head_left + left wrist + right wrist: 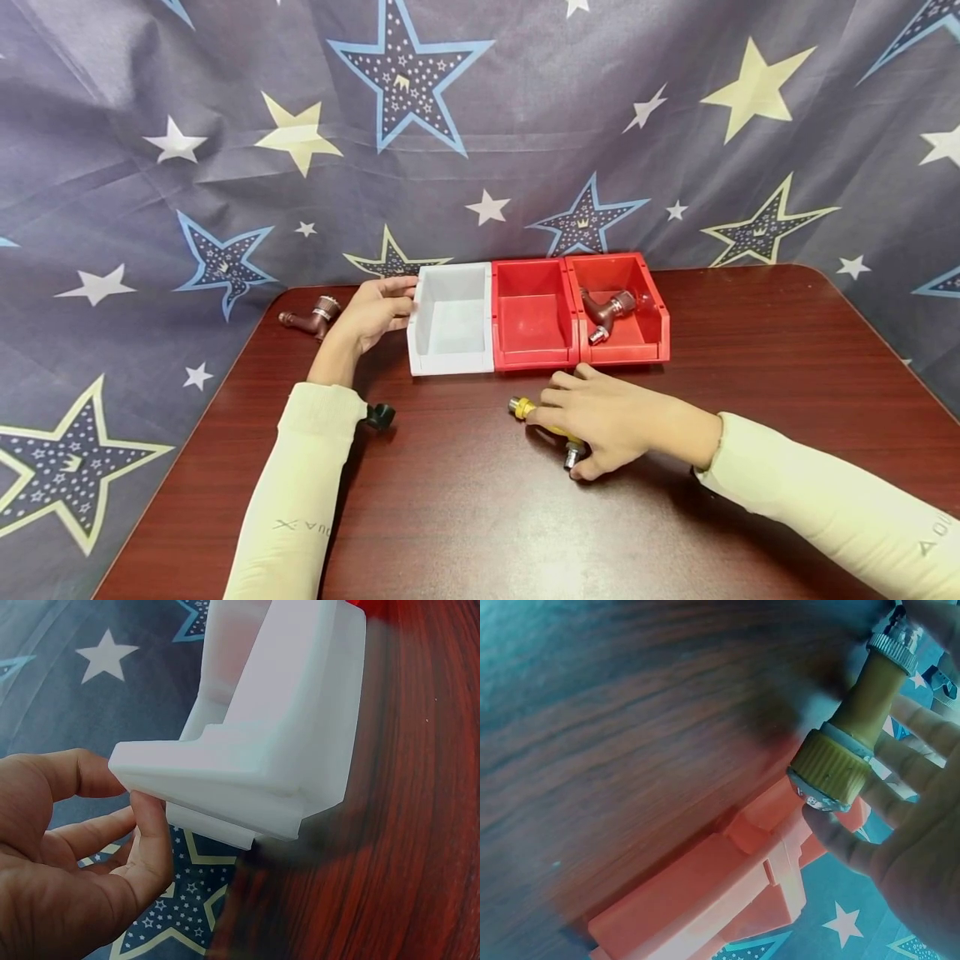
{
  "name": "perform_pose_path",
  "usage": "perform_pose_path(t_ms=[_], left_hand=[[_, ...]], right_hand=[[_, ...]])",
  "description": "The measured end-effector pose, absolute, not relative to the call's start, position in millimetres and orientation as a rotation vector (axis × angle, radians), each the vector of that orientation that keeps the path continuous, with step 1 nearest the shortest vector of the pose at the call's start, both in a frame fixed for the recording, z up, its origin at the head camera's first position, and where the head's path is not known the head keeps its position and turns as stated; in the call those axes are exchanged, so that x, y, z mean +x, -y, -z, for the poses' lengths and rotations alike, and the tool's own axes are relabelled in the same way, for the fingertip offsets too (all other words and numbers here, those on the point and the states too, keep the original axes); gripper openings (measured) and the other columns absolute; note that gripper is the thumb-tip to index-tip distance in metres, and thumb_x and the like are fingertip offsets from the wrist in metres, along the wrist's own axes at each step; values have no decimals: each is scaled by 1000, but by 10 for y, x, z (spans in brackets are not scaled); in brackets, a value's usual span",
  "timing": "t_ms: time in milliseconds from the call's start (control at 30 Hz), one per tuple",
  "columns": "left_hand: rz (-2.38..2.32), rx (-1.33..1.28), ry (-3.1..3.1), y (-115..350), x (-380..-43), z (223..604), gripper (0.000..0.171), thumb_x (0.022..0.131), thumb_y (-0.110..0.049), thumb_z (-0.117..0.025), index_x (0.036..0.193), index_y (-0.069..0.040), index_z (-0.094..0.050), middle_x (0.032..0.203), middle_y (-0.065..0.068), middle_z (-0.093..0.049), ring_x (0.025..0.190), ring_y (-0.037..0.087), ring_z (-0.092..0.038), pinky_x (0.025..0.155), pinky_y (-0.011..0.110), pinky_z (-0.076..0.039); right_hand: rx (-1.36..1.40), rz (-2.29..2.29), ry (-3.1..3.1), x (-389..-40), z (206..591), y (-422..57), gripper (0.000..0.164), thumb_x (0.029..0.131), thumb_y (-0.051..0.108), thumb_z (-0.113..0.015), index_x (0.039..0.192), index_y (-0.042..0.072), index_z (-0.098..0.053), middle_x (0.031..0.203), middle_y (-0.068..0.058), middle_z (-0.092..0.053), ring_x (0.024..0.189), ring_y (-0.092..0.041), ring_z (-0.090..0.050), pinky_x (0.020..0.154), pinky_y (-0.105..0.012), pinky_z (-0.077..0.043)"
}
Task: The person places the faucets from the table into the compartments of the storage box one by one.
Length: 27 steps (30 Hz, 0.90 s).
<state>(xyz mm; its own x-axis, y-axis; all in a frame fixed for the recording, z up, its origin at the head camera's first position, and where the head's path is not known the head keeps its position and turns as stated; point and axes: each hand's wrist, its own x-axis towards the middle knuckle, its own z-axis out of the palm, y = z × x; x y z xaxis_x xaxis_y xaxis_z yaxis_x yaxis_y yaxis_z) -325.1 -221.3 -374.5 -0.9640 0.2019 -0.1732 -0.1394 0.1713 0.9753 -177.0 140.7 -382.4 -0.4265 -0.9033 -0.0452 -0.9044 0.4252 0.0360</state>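
My left hand (375, 312) pinches the side edge of the white storage bin (453, 364), with thumb and forefinger at its corner in the left wrist view. Below the bins, my right hand (603, 417) reaches over a yellow water tap (521, 407), fingers bent about it. The right wrist view shows the tap's ribbed yellow collar (831, 766) between thumb and fingers, the thumb at its end. In the head view the hand hides the tap's middle. A brown tap (611, 310) lies inside the right red bin (624, 354).
Between the white bin and the right one is another red bin (534, 358), all three side by side. Another brown tap (315, 317) lies at the table's far left, beside my left wrist. A star-patterned cloth (480, 167) hangs behind the table (450, 500).
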Motion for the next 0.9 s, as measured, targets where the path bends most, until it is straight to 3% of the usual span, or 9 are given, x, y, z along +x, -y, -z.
perform_pose_path(t_ms=[167, 400, 767, 900], left_hand=[[-1871, 63, -2183, 2214, -3248, 3743, 61, 94, 6, -57, 153, -1, -43, 146, 22, -47, 97, 14, -60, 86, 29, -55], [-1878, 57, -2180, 2214, -3249, 3749, 61, 94, 6, -57, 153, -1, -44, 146, 22, -47, 97, 14, -60, 86, 30, -56], [-1879, 58, -2188, 2208, -3261, 3750, 60, 93, 7, -57, 152, -1, -45, 143, 21, -50, 93, 13, -61, 88, 32, -56], [-1870, 53, -2195, 2210, -3263, 3760, 60, 93, 6, -57, 152, -1, -45, 143, 20, -50, 95, 14, -61, 87, 31, -56]], right_hand=[[-1679, -95, -2631, -1764, 3817, -1416, 78, 75, 56, -78, 142, 23, -57, 105, 10, -57, 103, -15, -45, 80, -36, -35], [-1704, -58, -2656, -1785, 3748, -1432, 77, 75, 54, -79, 141, 22, -57, 116, 7, -61, 113, -18, -48, 85, -38, -37], [-1736, -5, -2747, -1905, 3522, -1451, 77, 74, 49, -81, 141, 18, -58, 119, 4, -62, 113, -20, -48, 85, -41, -40], [-1721, -7, -2773, -1974, 3451, -1446, 78, 75, 49, -80, 142, 16, -57, 121, 3, -63, 116, -22, -48, 91, -45, -42]])
